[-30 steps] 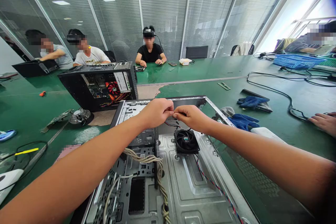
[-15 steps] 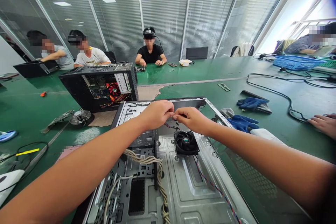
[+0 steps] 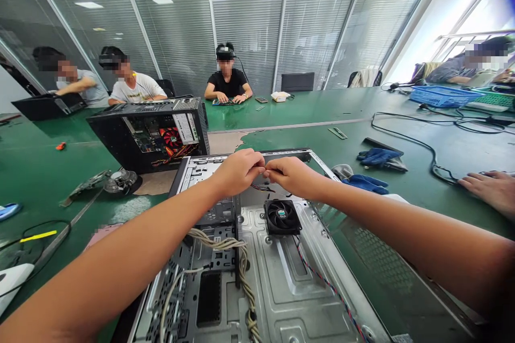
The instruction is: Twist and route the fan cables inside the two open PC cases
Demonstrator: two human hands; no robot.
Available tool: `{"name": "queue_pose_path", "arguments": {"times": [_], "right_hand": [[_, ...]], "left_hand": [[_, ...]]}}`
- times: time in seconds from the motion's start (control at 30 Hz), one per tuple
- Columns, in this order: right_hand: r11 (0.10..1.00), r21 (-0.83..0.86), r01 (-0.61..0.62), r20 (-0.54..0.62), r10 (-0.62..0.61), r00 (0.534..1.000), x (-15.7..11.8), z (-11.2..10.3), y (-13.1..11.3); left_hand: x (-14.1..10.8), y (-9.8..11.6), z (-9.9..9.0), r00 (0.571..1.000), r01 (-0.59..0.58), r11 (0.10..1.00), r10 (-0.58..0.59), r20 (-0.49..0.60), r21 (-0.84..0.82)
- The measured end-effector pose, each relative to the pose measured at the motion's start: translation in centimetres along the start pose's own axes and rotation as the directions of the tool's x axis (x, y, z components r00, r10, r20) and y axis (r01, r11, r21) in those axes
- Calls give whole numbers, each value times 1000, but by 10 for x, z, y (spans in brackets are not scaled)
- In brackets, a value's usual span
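An opened metal computer case (image 3: 281, 292) lies in front of me. Over its far end, my left hand (image 3: 238, 171) and my right hand (image 3: 293, 176) meet with fingertips pinched together; what they hold is too small or hidden to name. Just below them, a thin bundle of coloured wires (image 3: 261, 188) shows near the case's far wall. A black cooling fan (image 3: 282, 218) rests on the bare metal panel, its twisted red-and-blue cable (image 3: 317, 273) trailing toward me. Braided beige cables (image 3: 244, 268) run along the drive cage (image 3: 219, 246) on the left.
Beyond stands a second black computer tower (image 3: 148, 134). Blue gloves (image 3: 378, 157) and a memory stick (image 3: 337, 133) lie at the right, near black cables (image 3: 418, 142) and a blue basket (image 3: 444, 96). Another person's hand (image 3: 488, 187) rests at the right edge. Co-workers sit across the table.
My view has shifted slightly. My hands stay pinched together, the right one turned a little with its fingers closer in. The co-worker opposite has moved their hands on a board.
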State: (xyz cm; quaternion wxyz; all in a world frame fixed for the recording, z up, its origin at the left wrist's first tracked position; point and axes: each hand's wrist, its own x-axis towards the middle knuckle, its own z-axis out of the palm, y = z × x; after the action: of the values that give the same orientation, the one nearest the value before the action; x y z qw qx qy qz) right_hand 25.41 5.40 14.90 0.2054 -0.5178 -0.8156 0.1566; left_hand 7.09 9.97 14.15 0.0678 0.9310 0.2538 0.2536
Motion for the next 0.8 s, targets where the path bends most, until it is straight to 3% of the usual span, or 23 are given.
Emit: {"name": "queue_pose_path", "arguments": {"times": [0.23,0.5,0.8], "right_hand": [[1000,-14,-19,-31,18,999,9,2,-5],[996,73,44,-102,-37,994,4,28,14],[987,158,35,-57,-26,998,2,31,15]], "left_hand": [[1,-5,3,998,47,999,-46,-47,20],[0,-5,4,999,47,998,-48,17,47],[-1,0,0,989,127,992,-127,73,-6]]}}
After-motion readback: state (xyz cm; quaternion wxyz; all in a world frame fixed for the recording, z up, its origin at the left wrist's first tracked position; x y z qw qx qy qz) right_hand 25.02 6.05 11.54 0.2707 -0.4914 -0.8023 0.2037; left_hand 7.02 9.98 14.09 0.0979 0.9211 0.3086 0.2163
